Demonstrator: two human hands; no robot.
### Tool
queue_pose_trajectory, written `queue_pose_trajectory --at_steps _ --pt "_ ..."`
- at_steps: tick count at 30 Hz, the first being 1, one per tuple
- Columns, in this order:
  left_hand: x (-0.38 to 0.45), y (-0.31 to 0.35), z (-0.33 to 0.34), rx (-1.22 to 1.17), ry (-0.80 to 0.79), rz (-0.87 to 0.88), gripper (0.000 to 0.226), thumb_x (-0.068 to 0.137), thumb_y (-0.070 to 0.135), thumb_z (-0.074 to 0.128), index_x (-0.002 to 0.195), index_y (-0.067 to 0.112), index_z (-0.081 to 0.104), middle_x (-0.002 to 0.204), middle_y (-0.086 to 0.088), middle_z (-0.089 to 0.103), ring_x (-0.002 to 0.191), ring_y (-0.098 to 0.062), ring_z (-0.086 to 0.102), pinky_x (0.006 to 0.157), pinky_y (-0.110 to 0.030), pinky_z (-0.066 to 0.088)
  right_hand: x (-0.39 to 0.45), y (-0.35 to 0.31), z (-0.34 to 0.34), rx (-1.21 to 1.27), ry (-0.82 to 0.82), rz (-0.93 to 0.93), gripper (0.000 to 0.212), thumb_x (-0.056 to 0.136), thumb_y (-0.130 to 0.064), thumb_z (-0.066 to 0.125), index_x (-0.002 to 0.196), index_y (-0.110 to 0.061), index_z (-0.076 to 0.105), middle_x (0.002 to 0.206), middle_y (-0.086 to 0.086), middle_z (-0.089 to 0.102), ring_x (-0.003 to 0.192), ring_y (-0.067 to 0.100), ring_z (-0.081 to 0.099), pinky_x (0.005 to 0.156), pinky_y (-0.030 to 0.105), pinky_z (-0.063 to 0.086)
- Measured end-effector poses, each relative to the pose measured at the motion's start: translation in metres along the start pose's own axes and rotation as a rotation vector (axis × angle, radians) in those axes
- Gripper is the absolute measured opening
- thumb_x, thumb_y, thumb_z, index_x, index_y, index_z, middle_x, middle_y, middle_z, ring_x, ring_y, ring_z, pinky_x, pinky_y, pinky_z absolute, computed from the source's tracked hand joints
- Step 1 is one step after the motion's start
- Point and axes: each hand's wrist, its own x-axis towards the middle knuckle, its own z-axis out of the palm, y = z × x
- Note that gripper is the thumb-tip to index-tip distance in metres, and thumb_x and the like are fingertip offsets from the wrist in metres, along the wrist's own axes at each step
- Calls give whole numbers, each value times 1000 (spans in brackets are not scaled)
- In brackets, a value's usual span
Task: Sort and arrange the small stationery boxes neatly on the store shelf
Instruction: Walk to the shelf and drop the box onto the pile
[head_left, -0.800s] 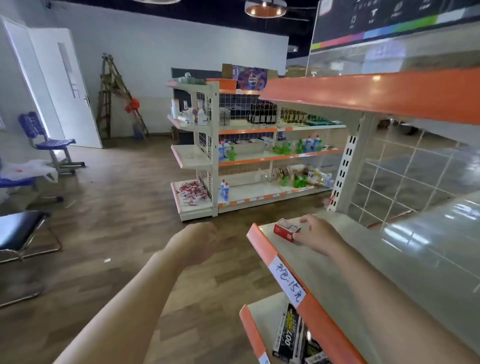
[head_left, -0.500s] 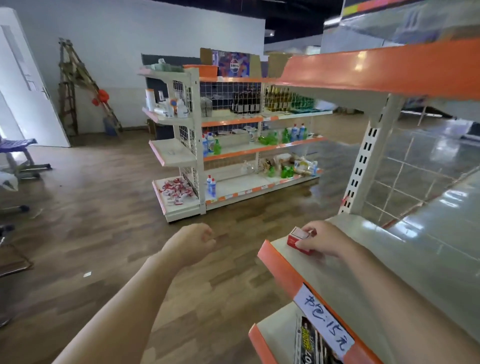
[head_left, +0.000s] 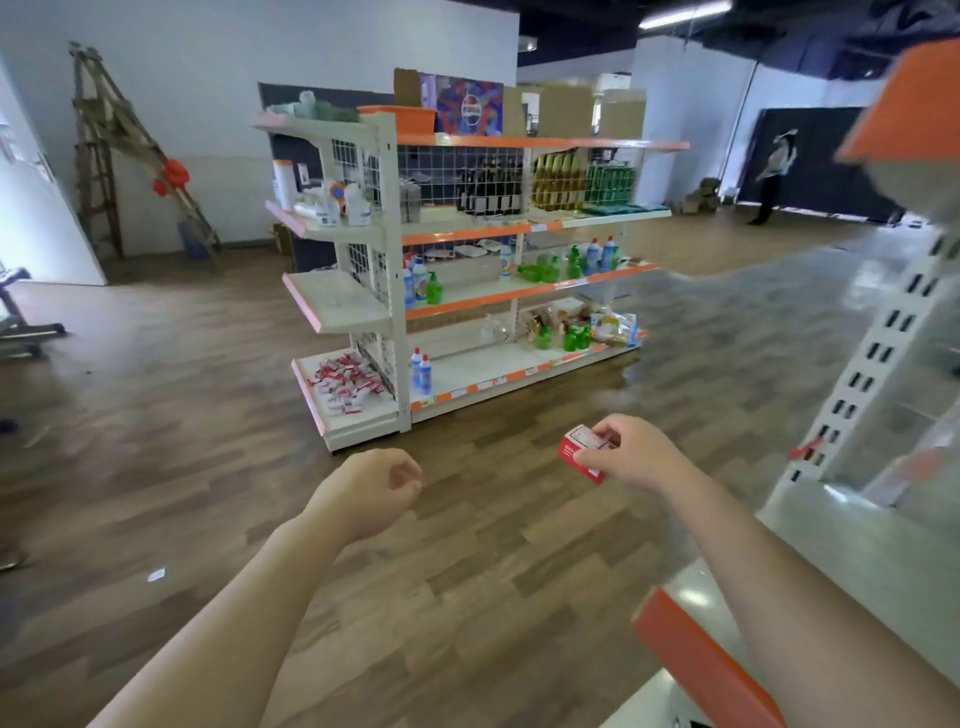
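My right hand (head_left: 631, 457) pinches a small red and white box (head_left: 582, 453) in the air above the wooden floor, left of the near shelf (head_left: 691, 649) with its orange front edge. My left hand (head_left: 371, 491) hangs in front of me with fingers curled and nothing in it. Several more red and white boxes (head_left: 345, 382) lie in a loose heap on the bottom end shelf (head_left: 332, 415) of the shelving unit across the aisle.
The far shelving unit (head_left: 467, 228) holds bottles, cleaners and packets. A wooden ladder (head_left: 111, 156) leans on the left wall. A person (head_left: 774, 174) stands far right. A white upright (head_left: 862, 374) of the near shelf rises at right. Wooden floor (head_left: 182, 441) lies between.
My right hand has lifted the red box off the near shelf and carried it left over the floor. The view has turned right toward the far shelving unit.
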Motion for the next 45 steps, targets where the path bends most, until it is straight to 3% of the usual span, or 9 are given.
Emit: queue_pose_trajectory --at_steps 2,9,13,20,35,41,45 --pt "9 -18 -3 -13 44 -32 8 87 30 55 91 33 61 87 14 59 90 -11 58 85 -29 48 23 -17 17 31 14 -18 28 80 -34 65 100 -18 52 102 1 58 87 16 54 65 26 39" --pt "51 -93 -18 -53 117 -170 9 87 28 59 89 24 67 82 10 61 86 -14 58 81 -26 46 114 -79 79 50 -43 -141 33 84 -35 60 109 -15 50 105 3 56 88 17 53 62 25 40" --pt "90 -138 -31 -13 59 -227 12 88 28 58 92 23 68 79 11 58 83 -13 55 81 -25 45 174 -114 111 25 -86 -245 39 86 -35 58 117 -12 50 115 6 56 92 16 50 73 27 38" --pt "154 -199 -51 -10 91 -381 16 88 28 57 95 20 69 83 7 61 82 -13 57 77 -24 46 270 -166 159 -4 -211 -349 44 87 -35 57 122 -12 46 123 8 55 97 18 51 75 28 40" --pt "247 -341 -92 -95 76 -525 9 88 23 57 92 28 65 85 8 61 81 -11 56 76 -21 42 420 -276 282 -115 -359 -386 43 85 -40 59 119 -16 46 119 6 57 97 18 57 84 38 52" --pt "318 -423 -141 -95 68 -520 18 90 25 55 103 21 67 89 8 62 84 -11 57 77 -21 43 493 -351 339 -115 -377 -362 48 85 -43 59 123 -17 44 122 5 56 99 17 54 83 34 50" --pt "363 -475 -178 -142 42 -528 10 89 25 56 91 30 64 89 9 63 86 -11 59 76 -21 44 541 -400 371 -113 -395 -345 45 85 -42 59 119 -16 45 118 5 57 92 15 52 82 35 49"
